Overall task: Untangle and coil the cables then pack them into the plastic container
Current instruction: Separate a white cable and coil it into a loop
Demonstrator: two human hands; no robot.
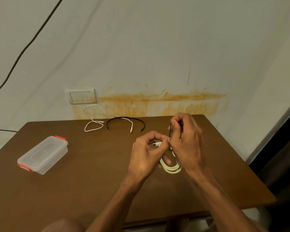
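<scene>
A: Cable, white and coiled in loops, hangs between both hands over the brown wooden table. Left hand pinches its plug end; right hand pinches a thin black tie.

B: Looks light and floppy, likely to spring open, so hold the bundle where the loops cross. The lidded clear plastic container with red clips sits well apart, left, open tabletop between

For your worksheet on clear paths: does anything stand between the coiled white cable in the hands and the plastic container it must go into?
On the table, nothing lies between the coiled white cable and the plastic container. But the container's lid is still on, so that blocks the way in.
</scene>
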